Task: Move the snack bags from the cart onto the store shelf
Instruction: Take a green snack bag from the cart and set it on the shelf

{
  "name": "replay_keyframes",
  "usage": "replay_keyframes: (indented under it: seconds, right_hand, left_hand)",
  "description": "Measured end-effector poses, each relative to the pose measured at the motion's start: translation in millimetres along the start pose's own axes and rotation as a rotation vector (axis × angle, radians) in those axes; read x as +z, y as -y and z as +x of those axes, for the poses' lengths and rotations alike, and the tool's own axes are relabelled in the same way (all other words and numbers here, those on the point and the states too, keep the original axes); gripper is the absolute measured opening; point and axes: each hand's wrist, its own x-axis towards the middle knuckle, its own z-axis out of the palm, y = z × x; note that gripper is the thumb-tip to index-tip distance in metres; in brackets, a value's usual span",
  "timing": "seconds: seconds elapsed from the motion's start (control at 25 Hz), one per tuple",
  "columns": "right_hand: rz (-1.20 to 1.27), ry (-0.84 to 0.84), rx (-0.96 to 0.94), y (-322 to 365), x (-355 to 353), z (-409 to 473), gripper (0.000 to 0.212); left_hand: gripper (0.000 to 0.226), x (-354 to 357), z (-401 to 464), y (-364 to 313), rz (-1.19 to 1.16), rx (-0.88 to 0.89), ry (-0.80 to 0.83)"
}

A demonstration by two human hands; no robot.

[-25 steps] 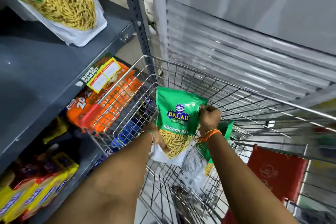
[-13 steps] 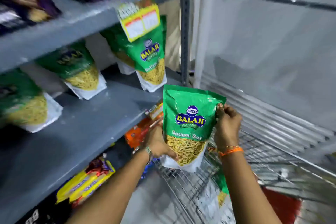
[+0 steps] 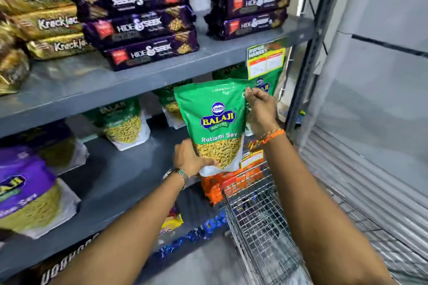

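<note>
I hold a green Balaji Ratlami Sev bag (image 3: 215, 120) upright in front of the grey middle shelf (image 3: 129, 169). My left hand (image 3: 190, 158) grips its lower left corner from beneath. My right hand (image 3: 260, 109) pinches its top right edge. The bag hangs just above the shelf's front edge, right of centre. Several matching green bags (image 3: 125, 122) stand further back on that shelf. The wire cart (image 3: 259, 222) stands below, to the right of my arms; its contents are hidden from view.
The upper shelf (image 3: 162, 76) carries stacked purple Hide & Seek packs (image 3: 141, 23) and gold Krackjack packs (image 3: 46, 23). A purple snack bag (image 3: 30, 194) stands at the left. A price tag (image 3: 266, 60) hangs from the upper shelf. Orange packs (image 3: 220, 185) lie below. A metal upright (image 3: 310, 53) rises on the right.
Both hands have lifted the green bag out of the cart and up to the middle shelf. My view has swung up and left, from the cart to the shelves.
</note>
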Motion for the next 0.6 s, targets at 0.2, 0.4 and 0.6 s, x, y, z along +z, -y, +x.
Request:
replay_keyframes:
  seconds: [0.2, 0.4, 0.6]
  right_hand:
    - [-0.008, 0.077, 0.108, -15, 34, 16, 0.030]
    - [0.020, 0.083, 0.125, -30, 35, 30, 0.020]
    - [0.013, 0.162, 0.143, -30, 28, 32, 0.015]
  left_hand:
    - [0.085, -2, 29, 16, -0.131, -0.096, -0.063]
    - [0.077, 9, 49, 24, -0.221, -0.113, -0.099]
    - [0.075, 17, 62, 22, -0.273, -0.127, -0.139]
